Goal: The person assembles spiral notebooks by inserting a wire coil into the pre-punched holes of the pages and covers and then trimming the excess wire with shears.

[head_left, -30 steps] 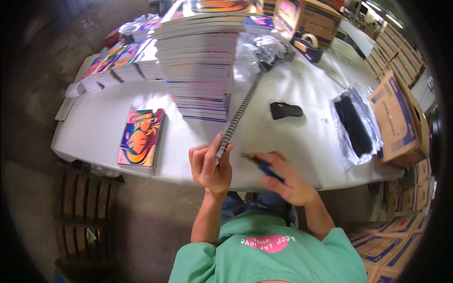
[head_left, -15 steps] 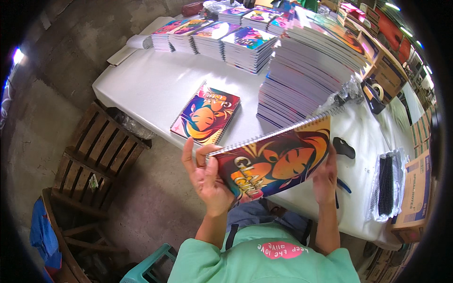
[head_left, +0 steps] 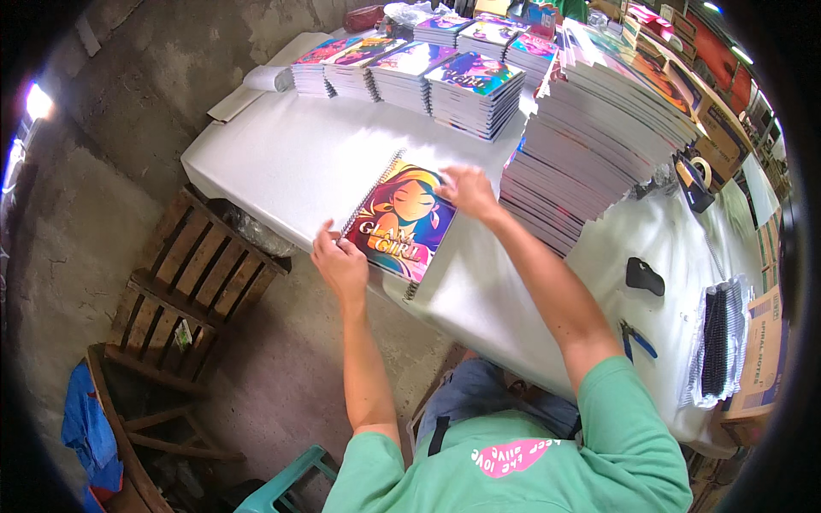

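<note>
A spiral notebook (head_left: 402, 218) with a colourful illustrated cover lies face up on the white-covered table, its wire coil along its left edge. It rests on another notebook, whose coil (head_left: 411, 291) pokes out at the lower right corner; the rest of that one is hidden. My left hand (head_left: 340, 263) is at the lower left edge by the coil, fingers apart and partly bent. Over the upper right corner is my right hand (head_left: 469, 191), its fingers spread and bent at the cover's edge. Neither hand is closed around the notebook.
A tall stack of printed sheets or covers (head_left: 590, 145) rises right of my right hand. Several notebook piles (head_left: 475, 94) stand at the back. Pliers (head_left: 638, 340), a black object (head_left: 645, 276), a tape dispenser (head_left: 694, 181) and bagged black coils (head_left: 717, 342) lie rightward. A wooden chair (head_left: 192, 282) stands left.
The notebook that both hands held up in front of me now lies on top of the other one, turned with its coil leftward. My hands have moved forward and loosened.
</note>
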Action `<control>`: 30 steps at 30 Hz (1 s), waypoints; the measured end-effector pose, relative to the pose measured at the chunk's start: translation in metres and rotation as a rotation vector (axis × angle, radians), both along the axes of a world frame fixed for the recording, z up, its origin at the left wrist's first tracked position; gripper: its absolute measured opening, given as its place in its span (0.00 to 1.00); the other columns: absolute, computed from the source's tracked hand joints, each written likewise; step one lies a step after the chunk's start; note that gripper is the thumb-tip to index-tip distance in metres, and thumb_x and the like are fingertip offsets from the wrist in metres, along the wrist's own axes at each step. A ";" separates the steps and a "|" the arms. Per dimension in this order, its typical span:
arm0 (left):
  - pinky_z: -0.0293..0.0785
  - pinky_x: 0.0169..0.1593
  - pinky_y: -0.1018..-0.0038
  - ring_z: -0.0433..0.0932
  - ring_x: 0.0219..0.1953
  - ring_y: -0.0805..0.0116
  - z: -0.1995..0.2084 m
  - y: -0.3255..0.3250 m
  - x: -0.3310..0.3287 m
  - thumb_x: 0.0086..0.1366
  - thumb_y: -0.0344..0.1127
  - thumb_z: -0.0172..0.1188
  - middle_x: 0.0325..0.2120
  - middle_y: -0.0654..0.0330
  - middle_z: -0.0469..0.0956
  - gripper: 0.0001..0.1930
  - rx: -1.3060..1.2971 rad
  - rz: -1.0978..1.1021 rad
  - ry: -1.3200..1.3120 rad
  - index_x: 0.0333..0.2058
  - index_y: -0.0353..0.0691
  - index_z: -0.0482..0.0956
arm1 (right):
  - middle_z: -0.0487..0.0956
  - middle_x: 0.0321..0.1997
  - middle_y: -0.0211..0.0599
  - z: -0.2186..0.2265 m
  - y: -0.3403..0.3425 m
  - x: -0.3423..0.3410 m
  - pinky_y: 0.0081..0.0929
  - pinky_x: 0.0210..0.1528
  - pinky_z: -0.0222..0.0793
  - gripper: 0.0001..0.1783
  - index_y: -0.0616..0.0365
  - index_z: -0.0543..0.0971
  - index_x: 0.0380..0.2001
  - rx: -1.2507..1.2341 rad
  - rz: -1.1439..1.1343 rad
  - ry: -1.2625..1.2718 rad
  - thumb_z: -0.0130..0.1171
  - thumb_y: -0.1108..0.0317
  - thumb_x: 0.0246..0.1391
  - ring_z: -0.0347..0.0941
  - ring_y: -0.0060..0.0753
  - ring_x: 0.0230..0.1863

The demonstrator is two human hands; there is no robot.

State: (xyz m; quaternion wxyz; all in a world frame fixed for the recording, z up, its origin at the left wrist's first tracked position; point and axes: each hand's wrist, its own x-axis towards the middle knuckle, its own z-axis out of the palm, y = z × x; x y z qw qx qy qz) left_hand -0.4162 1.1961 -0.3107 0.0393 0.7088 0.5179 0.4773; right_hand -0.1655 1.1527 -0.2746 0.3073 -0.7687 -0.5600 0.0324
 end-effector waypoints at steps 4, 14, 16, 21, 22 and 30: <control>0.67 0.51 0.62 0.73 0.45 0.51 -0.010 -0.004 0.009 0.63 0.27 0.43 0.41 0.48 0.75 0.16 -0.073 -0.170 -0.263 0.47 0.32 0.74 | 0.72 0.53 0.40 -0.037 -0.001 -0.013 0.46 0.57 0.60 0.22 0.46 0.71 0.54 0.134 -0.128 0.150 0.50 0.54 0.57 0.66 0.46 0.55; 0.67 0.51 0.63 0.73 0.47 0.52 -0.001 -0.006 0.006 0.67 0.30 0.41 0.43 0.50 0.77 0.15 -0.222 -0.088 -0.379 0.46 0.34 0.75 | 0.69 0.55 0.43 -0.037 0.002 -0.037 0.47 0.60 0.54 0.25 0.49 0.72 0.53 0.143 -0.230 0.158 0.53 0.53 0.54 0.62 0.48 0.57; 0.67 0.50 0.63 0.73 0.47 0.52 -0.005 -0.007 0.005 0.67 0.32 0.42 0.43 0.51 0.76 0.15 -0.190 -0.086 -0.358 0.46 0.34 0.74 | 0.69 0.55 0.42 -0.039 0.002 -0.032 0.47 0.60 0.55 0.26 0.48 0.70 0.55 0.112 -0.195 0.191 0.54 0.53 0.54 0.62 0.49 0.57; 0.67 0.50 0.61 0.72 0.47 0.52 -0.009 -0.013 0.018 0.67 0.37 0.43 0.44 0.50 0.75 0.16 -0.126 0.033 -0.214 0.48 0.34 0.72 | 0.69 0.54 0.47 -0.044 0.007 -0.018 0.44 0.60 0.56 0.28 0.51 0.66 0.58 0.100 -0.130 0.207 0.50 0.52 0.56 0.61 0.53 0.57; 0.66 0.51 0.61 0.72 0.48 0.51 -0.011 -0.012 0.020 0.67 0.37 0.44 0.45 0.50 0.75 0.17 -0.122 0.014 -0.198 0.48 0.34 0.72 | 0.69 0.54 0.49 -0.045 0.007 -0.015 0.44 0.60 0.56 0.29 0.51 0.66 0.58 0.107 -0.134 0.180 0.50 0.52 0.56 0.61 0.53 0.57; 0.66 0.53 0.58 0.69 0.52 0.49 0.016 -0.016 0.015 0.68 0.41 0.47 0.51 0.44 0.67 0.21 0.047 -0.060 -0.333 0.52 0.30 0.67 | 0.64 0.60 0.44 0.118 -0.106 -0.078 0.44 0.58 0.60 0.31 0.48 0.64 0.60 0.575 0.341 -0.134 0.58 0.62 0.53 0.62 0.48 0.60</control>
